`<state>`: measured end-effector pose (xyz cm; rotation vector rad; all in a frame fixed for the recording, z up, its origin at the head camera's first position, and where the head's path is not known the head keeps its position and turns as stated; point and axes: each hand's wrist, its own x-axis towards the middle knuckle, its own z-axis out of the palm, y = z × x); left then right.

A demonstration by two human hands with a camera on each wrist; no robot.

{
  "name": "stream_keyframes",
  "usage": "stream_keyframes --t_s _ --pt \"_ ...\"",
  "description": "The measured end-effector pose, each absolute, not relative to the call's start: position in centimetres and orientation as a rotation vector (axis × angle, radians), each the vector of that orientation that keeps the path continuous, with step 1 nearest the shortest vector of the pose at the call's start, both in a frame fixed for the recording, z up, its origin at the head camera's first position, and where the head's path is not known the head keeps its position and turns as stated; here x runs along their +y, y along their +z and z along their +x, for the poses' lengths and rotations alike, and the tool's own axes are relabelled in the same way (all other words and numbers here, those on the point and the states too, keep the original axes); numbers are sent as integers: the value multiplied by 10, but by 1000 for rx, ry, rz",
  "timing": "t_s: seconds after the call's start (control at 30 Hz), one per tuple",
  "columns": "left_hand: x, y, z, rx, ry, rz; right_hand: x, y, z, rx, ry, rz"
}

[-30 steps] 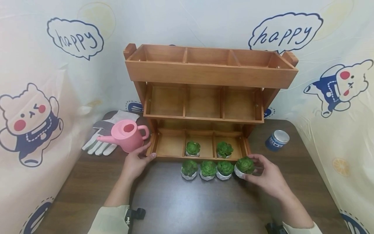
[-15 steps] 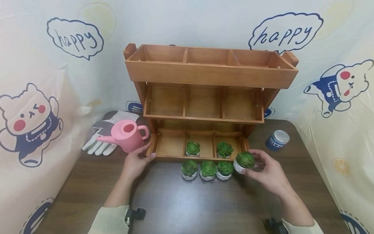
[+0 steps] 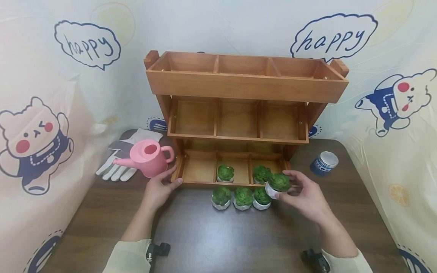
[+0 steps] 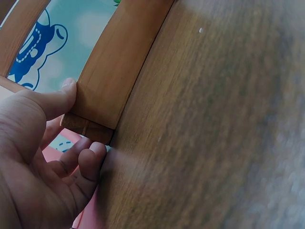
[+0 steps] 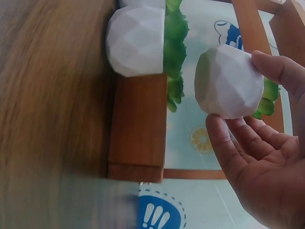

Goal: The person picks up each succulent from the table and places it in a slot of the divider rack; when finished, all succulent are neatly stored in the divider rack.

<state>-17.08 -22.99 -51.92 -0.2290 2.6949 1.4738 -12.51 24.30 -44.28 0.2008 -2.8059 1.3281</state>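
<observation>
My right hand (image 3: 307, 197) pinches a potted succulent (image 3: 279, 182) between thumb and fingers. In the right wrist view its white faceted pot (image 5: 229, 83) is raised off the table and tilted. It is held by the bottom tier's right front edge, partly covering another succulent (image 3: 261, 173) in the right compartment. My left hand (image 3: 158, 190) holds the lower left corner of the three-tier wooden planter stand (image 3: 246, 86), thumb on the front board (image 4: 121, 67), fingers curled at its end. One succulent (image 3: 225, 173) sits in the bottom middle compartment. Three more, including a left one (image 3: 221, 197), stand before the stand.
Left of the stand, a pink watering can (image 3: 149, 157) stands by grey-white gloves (image 3: 117, 167). A blue and white tin (image 3: 324, 163) is on the right of the dark wooden table (image 3: 211, 242). A printed curtain (image 3: 218, 26) hangs behind.
My right hand has lifted the rightmost succulent from the table and carried it up and left toward the bottom tier. The left hand keeps its place on the stand's corner.
</observation>
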Motion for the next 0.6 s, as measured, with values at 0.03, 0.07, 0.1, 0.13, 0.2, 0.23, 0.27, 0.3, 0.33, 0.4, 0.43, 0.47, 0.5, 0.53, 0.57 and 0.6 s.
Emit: stream_keyframes --t_s 0.03,0.07,0.1,0.13,0.2,0.23,0.27,0.3,0.33,0.4,0.43,0.47,0.5,0.53,0.57,0.6 --pt "-230 -519 -171 2694 1475 -228 241 -442 -126 -2809 1325 200" --pt "-230 -519 -171 2693 1477 -227 240 -442 -127 -2811 1325 205" --pt "-230 -519 -171 2693 1476 -226 238 -441 -128 -2814 1326 204" --pt "-230 -519 -171 2695 1475 -226 235 -440 -129 -2814 1335 209" --pt "-230 -520 -171 2696 1474 -226 231 -439 -131 -2811 1348 221" --pt "-230 -520 -172 2696 1472 -226 229 -439 -132 -2807 1359 231" --pt "-230 -520 -172 2696 1471 -226 227 -438 -133 -2806 1362 242" --pt "-230 -520 -172 2695 1470 -226 225 -438 -134 -2804 1366 249" --pt "-230 -520 -172 2696 1471 -226 223 -437 -135 -2800 1371 262" --pt "-230 -521 -172 2696 1471 -225 218 -438 -137 -2790 1388 286" --pt "-230 -521 -172 2697 1471 -223 216 -438 -137 -2787 1396 292" --pt "-230 -520 -172 2697 1473 -223 214 -438 -138 -2783 1403 298" --pt "-231 -520 -172 2697 1472 -222 212 -438 -138 -2773 1425 303" --pt "-230 -520 -171 2698 1471 -222 210 -438 -139 -2766 1442 308" --pt "-230 -520 -171 2698 1470 -222 207 -438 -140 -2758 1457 312" --pt "-230 -519 -171 2698 1469 -223 205 -438 -141 -2752 1471 317"
